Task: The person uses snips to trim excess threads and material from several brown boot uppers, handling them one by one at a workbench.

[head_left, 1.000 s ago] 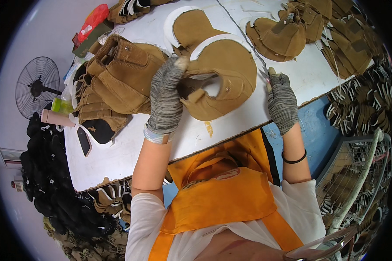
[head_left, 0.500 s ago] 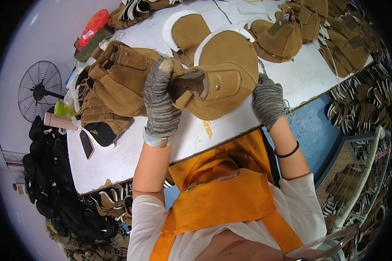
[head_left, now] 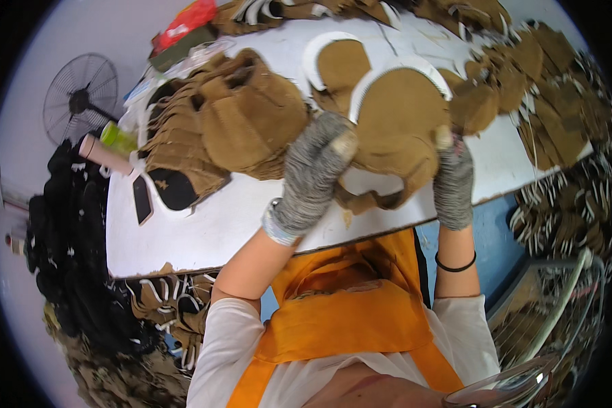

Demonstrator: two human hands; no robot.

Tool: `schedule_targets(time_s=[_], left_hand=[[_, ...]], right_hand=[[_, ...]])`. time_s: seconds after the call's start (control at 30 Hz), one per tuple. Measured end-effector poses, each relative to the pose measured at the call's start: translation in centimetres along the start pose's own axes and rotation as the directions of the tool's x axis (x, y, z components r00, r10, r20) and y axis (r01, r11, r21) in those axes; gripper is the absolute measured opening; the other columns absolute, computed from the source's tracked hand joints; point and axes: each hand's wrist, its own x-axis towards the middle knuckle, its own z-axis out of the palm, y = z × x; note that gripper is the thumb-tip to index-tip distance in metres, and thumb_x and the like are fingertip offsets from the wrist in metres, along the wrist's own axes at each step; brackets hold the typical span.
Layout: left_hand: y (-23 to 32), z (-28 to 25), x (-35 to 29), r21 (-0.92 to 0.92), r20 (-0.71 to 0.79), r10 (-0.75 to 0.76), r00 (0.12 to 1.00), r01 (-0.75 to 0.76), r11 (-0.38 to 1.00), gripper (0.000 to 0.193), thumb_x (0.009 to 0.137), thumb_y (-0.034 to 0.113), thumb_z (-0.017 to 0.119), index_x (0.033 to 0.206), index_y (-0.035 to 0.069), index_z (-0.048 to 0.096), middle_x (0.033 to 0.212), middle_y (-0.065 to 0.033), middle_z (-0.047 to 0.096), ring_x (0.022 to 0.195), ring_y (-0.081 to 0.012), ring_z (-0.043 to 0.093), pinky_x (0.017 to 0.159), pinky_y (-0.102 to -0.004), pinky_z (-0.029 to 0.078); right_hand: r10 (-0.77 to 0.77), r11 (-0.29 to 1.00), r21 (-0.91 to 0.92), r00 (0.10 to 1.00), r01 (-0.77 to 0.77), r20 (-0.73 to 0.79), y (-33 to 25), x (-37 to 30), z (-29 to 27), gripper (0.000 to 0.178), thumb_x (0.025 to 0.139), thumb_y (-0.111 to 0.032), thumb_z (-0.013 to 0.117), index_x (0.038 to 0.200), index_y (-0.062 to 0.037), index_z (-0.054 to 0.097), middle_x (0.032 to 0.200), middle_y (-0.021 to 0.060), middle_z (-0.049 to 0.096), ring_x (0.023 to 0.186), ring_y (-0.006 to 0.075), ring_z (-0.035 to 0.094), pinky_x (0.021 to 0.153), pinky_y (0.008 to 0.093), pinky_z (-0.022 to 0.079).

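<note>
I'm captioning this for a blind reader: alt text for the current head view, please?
A person's left hand and right hand, both in grey gloves, hold a brown shoe upper with a curved white edge over a white table. More brown pieces are piled at left, and a fan shows beyond.

No text, number or sign can be read. A print (head_left: 343,289) runs along the folded upper edge of the orange apron (head_left: 350,333), too creased and blurred to make out. A small tan emblem (head_left: 162,183) stands on the black rounded piece (head_left: 175,197) at the near end of the brown stack (head_left: 177,139), its shape indistinct. Whether the pale patch on the red bag (head_left: 198,15) carries lettering cannot be told.
</note>
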Motion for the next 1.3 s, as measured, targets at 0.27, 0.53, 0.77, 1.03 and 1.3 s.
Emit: schedule_targets(time_s=[0.27, 0.53, 0.77, 1.03, 1.3], left_hand=[[0.6, -0.2, -0.8, 0.016, 0.073, -0.056, 0.996, 0.055, 0.998, 0.042, 0.092, 0.024, 0.053, 0.127, 0.002, 0.045, 0.12, -0.0119, 0.051, 0.114, -0.0241, 0.048, 0.096, -0.0335, 0.04], [9.9, -9.8, 2.8, 0.549, -0.151, 0.461, 0.874, -0.314, 0.775, 0.046, 0.078, -0.002, 0.056, 0.124, 0.003, 0.052, 0.12, -0.0162, 0.056, 0.112, -0.0306, 0.053, 0.098, -0.0341, 0.041], [7.5, -13.9, -0.3, -0.621, -0.375, -0.327, 0.867, 0.026, 0.783, 0.036, 0.09, 0.02, 0.058, 0.121, 0.001, 0.054, 0.113, -0.0085, 0.06, 0.099, -0.0165, 0.06, 0.084, -0.0283, 0.05], [4.0, -12.9, -4.3, -0.53, -0.442, -0.452, 0.775, 0.181, 0.828, 0.037, 0.089, 0.021, 0.06, 0.119, 0.001, 0.057, 0.098, -0.0045, 0.063, 0.084, -0.0085, 0.059, 0.066, -0.0197, 0.05], [4.6, -15.9, -1.8, 0.854, -0.243, 0.446, 0.861, -0.028, 0.519, 0.031, 0.088, 0.02, 0.062, 0.115, 0.005, 0.06, 0.107, -0.009, 0.055, 0.1, -0.0197, 0.053, 0.088, -0.0313, 0.044]], right_hand=[[-0.124, 0.361, 0.932, 0.99, -0.022, 0.071, -2.8, 4.6, -0.5, 0.05, 0.09, -0.033, 0.054, 0.131, -0.006, 0.042, 0.128, 0.0109, 0.05, 0.114, 0.0262, 0.051, 0.098, 0.0411, 0.042], [-0.063, 0.391, 0.84, 0.899, -0.377, 0.433, -13.1, 8.4, 9.6, 0.015, 0.09, -0.015, 0.048, 0.101, -0.0054, 0.055, 0.091, 0.0055, 0.057, 0.078, 0.015, 0.052, 0.067, 0.0294, 0.044], [0.138, 0.707, 0.502, 0.793, -0.498, 0.593, -10.7, 9.6, 16.3, 0.012, 0.091, -0.021, 0.052, 0.084, -0.0122, 0.055, 0.065, -0.0025, 0.051, 0.047, 0.0059, 0.039, 0.039, 0.022, 0.03], [-0.226, 0.974, 0.092, 0.895, 0.207, 0.385, -8.2, 7.7, 16.1, 0.031, 0.093, -0.032, 0.05, 0.091, -0.0037, 0.062, 0.073, 0.0074, 0.058, 0.067, 0.0194, 0.055, 0.062, 0.0322, 0.046], [-0.353, 0.867, -0.253, 0.887, 0.43, 0.298, -6.1, 9.7, 16.0, 0.028, 0.093, -0.025, 0.048, 0.106, -0.0016, 0.057, 0.096, 0.0184, 0.061, 0.089, 0.0315, 0.059, 0.08, 0.0387, 0.046]])
